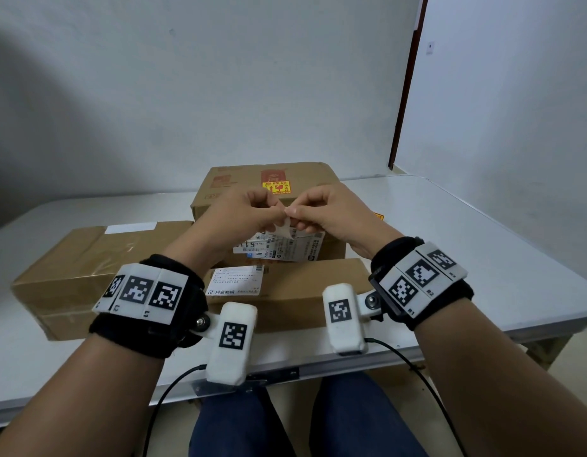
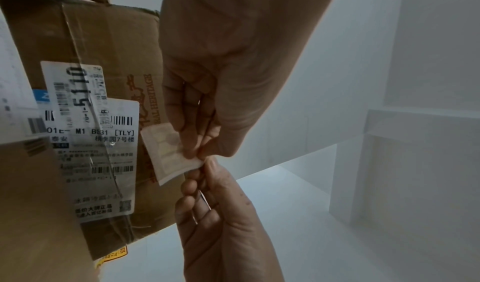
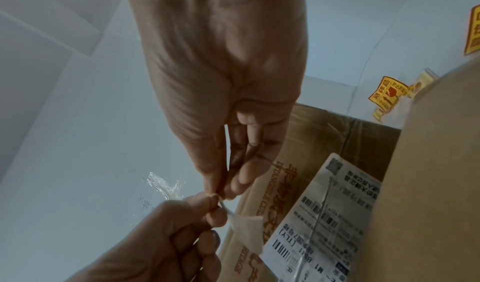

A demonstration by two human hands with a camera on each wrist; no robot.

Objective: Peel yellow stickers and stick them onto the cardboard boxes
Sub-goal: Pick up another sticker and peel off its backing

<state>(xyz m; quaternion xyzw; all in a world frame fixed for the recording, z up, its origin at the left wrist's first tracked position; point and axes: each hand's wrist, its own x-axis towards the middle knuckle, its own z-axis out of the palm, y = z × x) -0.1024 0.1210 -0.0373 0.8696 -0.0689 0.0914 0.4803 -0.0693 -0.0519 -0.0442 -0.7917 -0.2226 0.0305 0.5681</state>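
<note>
Both hands meet above the cardboard boxes and pinch one small sticker (image 1: 284, 229), whose pale backing faces me. In the left wrist view faint yellow print shows through the sticker (image 2: 168, 153). My left hand (image 1: 275, 211) grips its upper edge between thumb and fingers, and my right hand (image 1: 293, 214) pinches the corner beside it. The right wrist view shows the same sticker (image 3: 246, 229) hanging below the two sets of fingertips. A large box (image 1: 219, 196) stands behind, with a yellow sticker (image 1: 276, 187) on its top.
A flat box (image 1: 81, 258) lies at the left and a low box (image 1: 311, 285) in front, both on the white table (image 1: 466, 232). More yellow stickers (image 3: 388, 95) lie on the table right of the large box. Crumpled clear film (image 3: 163, 183) lies nearby.
</note>
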